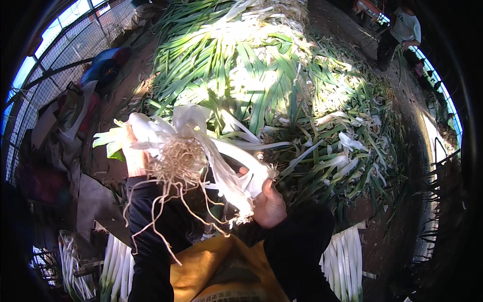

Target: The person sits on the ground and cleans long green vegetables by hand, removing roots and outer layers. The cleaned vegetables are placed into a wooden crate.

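My left hand [136, 151], washed out by sunlight, is closed around large green onions, with green leaf ends [109, 141] showing beside it. Its fingers are mostly hidden behind pale leaf sheaths. A brown root tuft [179, 158] hangs before the left wrist, long loose roots trailing below. My right hand [271, 207] grips the root end of a white green onion stalk [234, 151], thumb near the base. Loose papery skin [226, 181] dangles from that stalk between my hands.
A big heap of green onions [203, 56] lies ahead, with peeled leaves and skins [351, 158] scattered at right. Bundles of clean white stalks [117, 264] [343, 260] stand on both sides of me. A person [405, 28] stands at upper right; wire mesh [71, 41] runs along the left.
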Motion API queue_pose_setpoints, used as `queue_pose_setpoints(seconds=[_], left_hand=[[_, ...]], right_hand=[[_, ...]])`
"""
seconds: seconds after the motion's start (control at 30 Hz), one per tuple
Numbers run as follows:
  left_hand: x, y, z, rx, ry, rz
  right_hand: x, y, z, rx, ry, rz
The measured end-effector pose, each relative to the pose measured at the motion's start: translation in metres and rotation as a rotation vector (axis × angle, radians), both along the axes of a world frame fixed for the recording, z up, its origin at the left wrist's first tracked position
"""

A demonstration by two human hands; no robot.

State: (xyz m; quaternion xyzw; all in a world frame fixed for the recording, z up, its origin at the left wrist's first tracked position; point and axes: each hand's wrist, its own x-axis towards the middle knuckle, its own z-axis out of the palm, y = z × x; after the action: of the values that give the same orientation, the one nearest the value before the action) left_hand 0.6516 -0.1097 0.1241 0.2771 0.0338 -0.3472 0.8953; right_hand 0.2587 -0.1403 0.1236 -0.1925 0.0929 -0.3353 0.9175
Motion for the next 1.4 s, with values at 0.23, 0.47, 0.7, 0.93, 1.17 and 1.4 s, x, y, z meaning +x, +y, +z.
queue_pose_setpoints(seconds=[0.23, 0.47, 0.7, 0.93, 1.17, 1.4], left_hand=[[-0.002, -0.009, 0.007, -0.046, 0.179, -0.031], [-0.005, -0.008, 0.021, 0.050, 0.055, -0.170], [0.008, 0.001, -0.003, 0.128, -0.072, -0.231], [0.043, 0.007, 0.024, 0.054, -0.028, 0.209], [-0.037, -0.021, 0.024, 0.074, -0.085, 0.077], [-0.086, -0.030, 0.029, -0.061, -0.072, -0.158]], right_hand=[[0.018, 0.008, 0.006, 0.241, 0.109, -0.156], [-0.026, 0.055, 0.045, -0.108, 0.420, 0.202], [-0.133, 0.127, 0.038, -0.379, 0.649, 0.546], [-0.258, 0.171, 0.049, -0.619, 1.195, 0.267], [-0.308, -0.127, 0.080, -1.230, 1.493, -0.846], [-0.188, -0.142, 0.135, -1.318, 1.272, -0.921]])
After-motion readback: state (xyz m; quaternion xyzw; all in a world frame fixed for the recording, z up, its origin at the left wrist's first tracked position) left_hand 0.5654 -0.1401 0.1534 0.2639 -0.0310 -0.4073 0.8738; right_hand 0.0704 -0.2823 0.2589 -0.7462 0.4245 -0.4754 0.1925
